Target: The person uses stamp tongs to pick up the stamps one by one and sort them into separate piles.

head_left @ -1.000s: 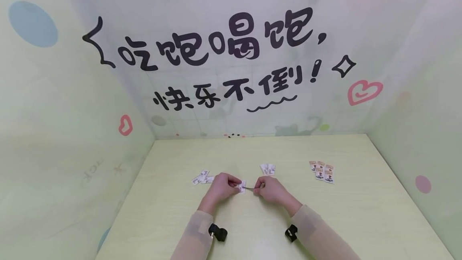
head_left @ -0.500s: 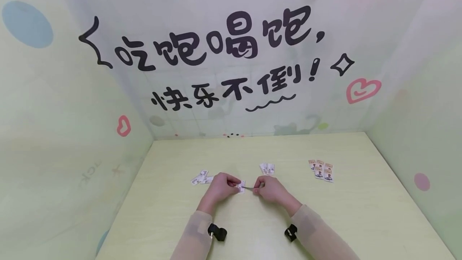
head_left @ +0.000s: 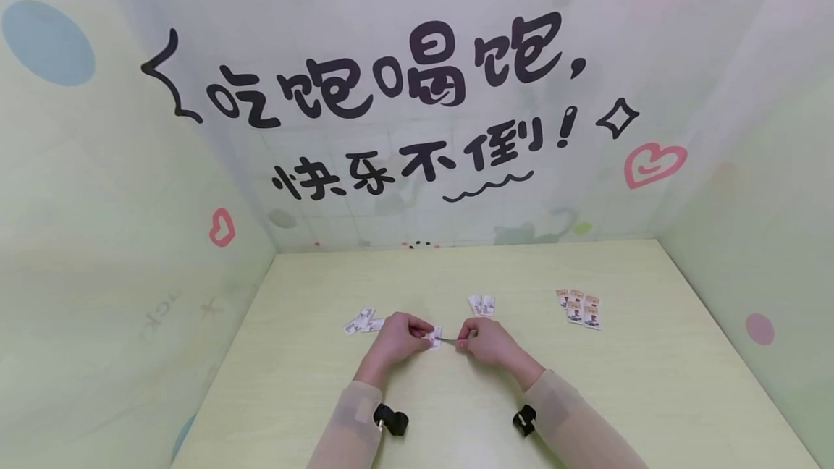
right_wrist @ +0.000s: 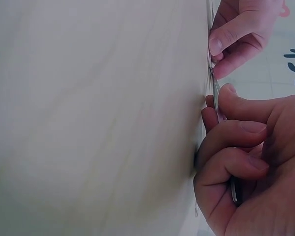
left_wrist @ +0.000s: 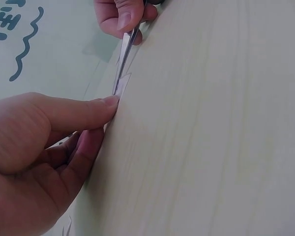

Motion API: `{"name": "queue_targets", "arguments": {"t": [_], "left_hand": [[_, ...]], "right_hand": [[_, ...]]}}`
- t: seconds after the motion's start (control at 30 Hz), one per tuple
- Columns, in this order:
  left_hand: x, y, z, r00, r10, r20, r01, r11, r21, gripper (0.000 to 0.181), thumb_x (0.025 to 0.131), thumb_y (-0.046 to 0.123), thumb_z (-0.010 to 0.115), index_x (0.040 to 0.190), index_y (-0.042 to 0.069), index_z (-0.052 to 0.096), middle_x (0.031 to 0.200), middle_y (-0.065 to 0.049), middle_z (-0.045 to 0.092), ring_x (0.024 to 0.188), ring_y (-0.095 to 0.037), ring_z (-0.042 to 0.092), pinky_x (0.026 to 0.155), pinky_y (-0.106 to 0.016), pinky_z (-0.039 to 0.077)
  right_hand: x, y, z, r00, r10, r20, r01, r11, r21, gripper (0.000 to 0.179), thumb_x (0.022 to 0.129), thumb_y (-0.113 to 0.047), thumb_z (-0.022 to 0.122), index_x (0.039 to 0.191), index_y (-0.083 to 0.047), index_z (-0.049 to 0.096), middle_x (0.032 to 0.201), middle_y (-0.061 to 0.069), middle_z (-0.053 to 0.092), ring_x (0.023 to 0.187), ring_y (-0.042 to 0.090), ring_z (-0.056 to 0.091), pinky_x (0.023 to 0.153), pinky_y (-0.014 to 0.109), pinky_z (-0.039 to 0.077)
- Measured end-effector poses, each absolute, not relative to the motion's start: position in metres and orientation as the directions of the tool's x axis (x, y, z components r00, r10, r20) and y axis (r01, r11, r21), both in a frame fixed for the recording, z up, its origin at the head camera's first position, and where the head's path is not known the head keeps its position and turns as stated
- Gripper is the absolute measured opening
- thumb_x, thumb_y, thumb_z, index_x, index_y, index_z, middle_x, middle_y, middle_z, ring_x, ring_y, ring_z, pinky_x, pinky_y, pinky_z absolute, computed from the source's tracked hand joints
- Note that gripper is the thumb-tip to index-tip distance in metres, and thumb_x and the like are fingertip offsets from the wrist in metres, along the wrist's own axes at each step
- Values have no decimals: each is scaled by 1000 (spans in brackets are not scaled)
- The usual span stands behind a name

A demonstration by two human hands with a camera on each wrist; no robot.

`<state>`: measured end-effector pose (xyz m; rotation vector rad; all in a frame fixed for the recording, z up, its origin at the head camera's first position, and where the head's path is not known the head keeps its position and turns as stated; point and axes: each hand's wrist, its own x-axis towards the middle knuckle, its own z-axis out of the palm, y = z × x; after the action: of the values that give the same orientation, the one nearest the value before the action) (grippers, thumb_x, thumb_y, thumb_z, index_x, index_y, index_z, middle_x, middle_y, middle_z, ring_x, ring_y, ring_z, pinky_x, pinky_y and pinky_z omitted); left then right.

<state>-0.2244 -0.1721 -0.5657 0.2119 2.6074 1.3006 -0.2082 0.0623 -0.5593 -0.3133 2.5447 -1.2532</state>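
Observation:
Near the middle of the table, my left hand [head_left: 394, 337] holds a small white printed card [head_left: 438, 332] by its left side, thumb and fingers at its edge. The right hand [head_left: 490, 343] grips slim metal tweezers [head_left: 449, 340], whose tip lies over the card. In the left wrist view, the tweezers [left_wrist: 124, 59] slant down to the card [left_wrist: 124, 83] just beside my left thumb. The right wrist view shows curled fingers around the tweezers' rear end [right_wrist: 235, 191]. My fingers hide part of the card.
White printed cards [head_left: 360, 320] lie left of my left hand, and more white cards [head_left: 483, 305] lie behind my right hand. Several orange-and-white cards [head_left: 576, 311] sit farther right on the pale wooden table [head_left: 658, 382]. Printed walls [head_left: 417, 223] enclose the back and sides.

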Motion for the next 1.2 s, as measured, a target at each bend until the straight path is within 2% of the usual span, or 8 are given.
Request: {"name": "queue_targets", "arguments": {"t": [0.33, 0.7, 1.2], "left_hand": [[-223, -172, -568, -967, 218, -132, 20, 583, 812, 20, 86, 5, 87, 105, 9, 84, 87, 1, 69, 82, -15, 61, 76, -31, 53], [-216, -166, -567, -976, 203, -83, 53, 583, 811, 21, 85, 0, 85, 106, 4, 82, 87, 0, 67, 81, -16, 60, 76, -33, 54], [-214, -160, -571, -986, 166, -22, 82, 593, 801, 19, 85, 1, 86, 103, 3, 82, 86, 0, 68, 79, -14, 60, 73, -31, 53]], "right_hand": [[-208, 63, -560, -934, -322, -155, -72, 594, -801, 12, 96, -13, 78, 87, -14, 70, 84, 0, 63, 78, 20, 55, 72, 36, 44], [-210, 64, -560, -931, -321, -174, -47, 579, -814, 10, 97, -13, 77, 89, -12, 71, 84, 1, 64, 77, 20, 55, 70, 34, 44], [-212, 65, -562, -936, -310, -167, -45, 576, -816, 11, 97, -14, 77, 87, -12, 72, 87, 1, 64, 78, 19, 54, 70, 33, 43]]}}
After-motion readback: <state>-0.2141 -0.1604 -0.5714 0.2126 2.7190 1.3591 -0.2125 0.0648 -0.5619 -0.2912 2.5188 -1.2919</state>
